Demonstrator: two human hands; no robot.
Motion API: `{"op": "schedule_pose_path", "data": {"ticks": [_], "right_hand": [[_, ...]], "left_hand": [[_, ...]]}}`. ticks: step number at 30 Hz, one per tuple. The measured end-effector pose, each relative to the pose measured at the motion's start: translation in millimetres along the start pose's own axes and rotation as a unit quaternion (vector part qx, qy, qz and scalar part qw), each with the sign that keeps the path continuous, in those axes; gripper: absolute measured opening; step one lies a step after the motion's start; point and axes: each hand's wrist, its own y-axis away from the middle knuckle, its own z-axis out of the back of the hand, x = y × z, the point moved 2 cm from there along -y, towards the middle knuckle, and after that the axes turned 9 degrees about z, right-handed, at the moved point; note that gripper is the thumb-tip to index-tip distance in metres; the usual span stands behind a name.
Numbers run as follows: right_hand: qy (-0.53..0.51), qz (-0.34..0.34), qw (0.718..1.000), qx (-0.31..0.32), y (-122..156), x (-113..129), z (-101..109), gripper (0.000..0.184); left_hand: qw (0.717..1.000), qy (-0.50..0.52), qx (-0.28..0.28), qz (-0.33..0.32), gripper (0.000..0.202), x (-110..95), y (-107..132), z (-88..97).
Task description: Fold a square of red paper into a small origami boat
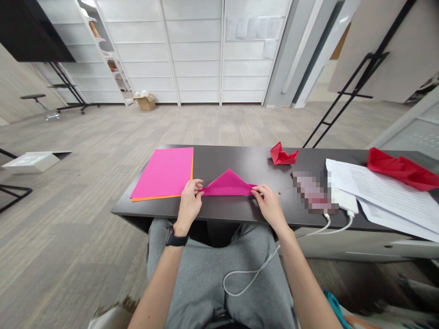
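Observation:
A magenta paper folded into a triangle (228, 184) lies flat on the dark table (240, 160) near its front edge. My left hand (189, 203) pinches the triangle's left corner with curled fingers. My right hand (269, 204) pinches the right corner in the same way. A black watch sits on my left wrist.
A stack of pink and orange sheets (164, 173) lies to the left. A small red folded paper (283, 155) sits behind. Printed white papers (384, 192), a white power bank (343, 199) with cables and a red paper shape (398, 168) fill the right side.

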Motion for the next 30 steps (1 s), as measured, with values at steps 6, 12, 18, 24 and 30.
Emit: {"op": "schedule_pose_path", "data": {"ticks": [6,12,18,24,30], "right_hand": [[-0.008,-0.025,0.999,-0.024,1.4,0.6,1.0,0.031],[-0.033,-0.071,0.995,-0.069,1.3,0.3,1.5,0.043],[-0.014,-0.061,0.996,-0.062,3.2,4.1,3.8,0.035],[0.012,-0.031,0.997,-0.072,3.8,8.9,5.3,0.031],[0.005,-0.016,0.998,-0.059,0.9,8.7,5.4,0.027]], "left_hand": [[1.0,0.009,0.006,0.018,0.036,0.7,-0.3,-0.4],[1.0,0.013,0.007,0.012,0.036,0.2,0.3,0.1],[1.0,-0.004,-0.012,-0.002,0.036,-2.0,1.0,2.6],[1.0,-0.002,-0.009,0.005,0.035,-2.7,1.4,3.0],[1.0,-0.005,-0.009,0.001,0.035,-2.9,1.2,2.7]]}}
